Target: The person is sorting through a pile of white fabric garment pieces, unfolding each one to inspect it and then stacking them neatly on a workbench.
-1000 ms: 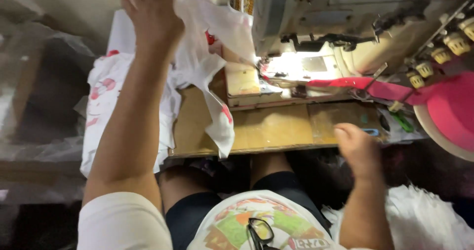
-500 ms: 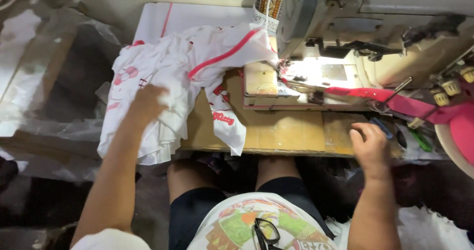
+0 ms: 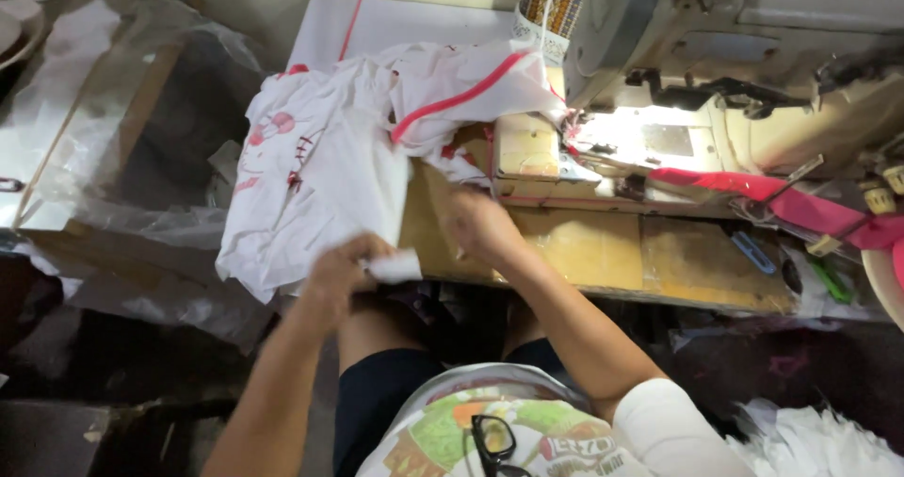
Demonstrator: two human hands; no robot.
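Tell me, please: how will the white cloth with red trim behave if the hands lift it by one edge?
The white cloth would probably sag: it already lies in folds and droops over the table edge. It seems light, since the left hand pinches only a corner. Trailing parts might catch near the sewing machine.

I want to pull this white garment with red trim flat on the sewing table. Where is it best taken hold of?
Probably the loose lower edge of the white garment, where it hangs over the wooden table's near-left corner. Come from below, on the sitter's side; the left hand already pinches there, while the upper part lies bunched against the sewing machine.

Both hands point(image 3: 344, 272) point(image 3: 478, 225), apparently gripping white garment point(image 3: 315, 180) beside sewing machine point(image 3: 716, 72).
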